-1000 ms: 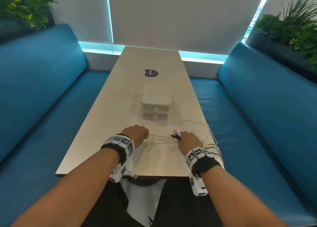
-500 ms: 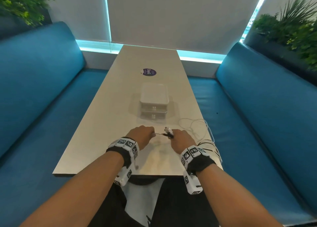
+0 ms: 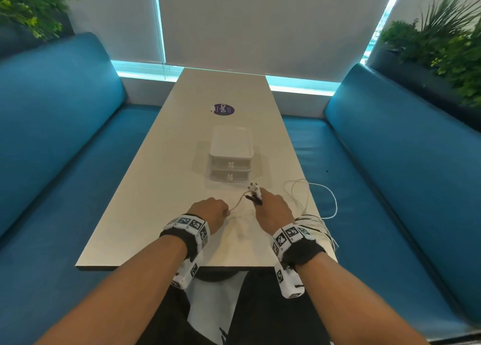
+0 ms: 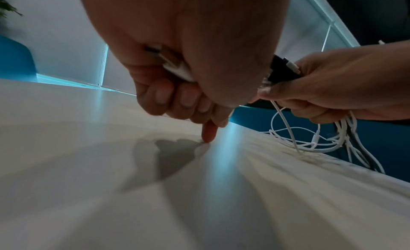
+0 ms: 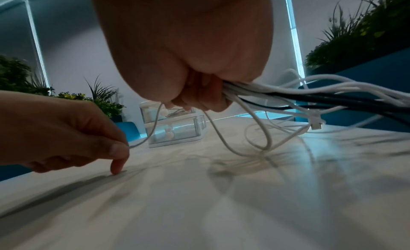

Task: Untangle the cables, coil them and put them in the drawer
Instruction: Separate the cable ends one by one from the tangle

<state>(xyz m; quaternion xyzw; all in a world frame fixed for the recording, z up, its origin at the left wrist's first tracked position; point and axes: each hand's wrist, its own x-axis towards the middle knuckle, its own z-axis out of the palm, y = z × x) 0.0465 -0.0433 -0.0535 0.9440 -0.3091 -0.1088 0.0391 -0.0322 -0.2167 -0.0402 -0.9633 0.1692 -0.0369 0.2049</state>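
Note:
A tangle of white and black cables [image 3: 311, 201] lies at the table's right edge and trails over it. My right hand [image 3: 273, 208] grips a bunch of them [image 5: 288, 94], with several plug ends [image 3: 253, 189] sticking up past its fingers. My left hand [image 3: 212, 210] pinches one thin white cable [image 3: 238, 202] that runs across to the right hand, and holds a white plug [image 4: 175, 67] in its palm; its little finger touches the table. A small clear two-drawer box [image 3: 231, 157] stands just beyond the hands, both drawers shut.
The long white table [image 3: 161, 188] runs between two blue benches [image 3: 390, 175]. A purple round sticker [image 3: 222, 109] lies beyond the drawer box. Plants [image 3: 442, 40] stand behind both bench backs.
The hands came close together half a second ago and have drawn apart again. The right hand has lifted the plug ends higher, and the thin cable now bows between the hands.

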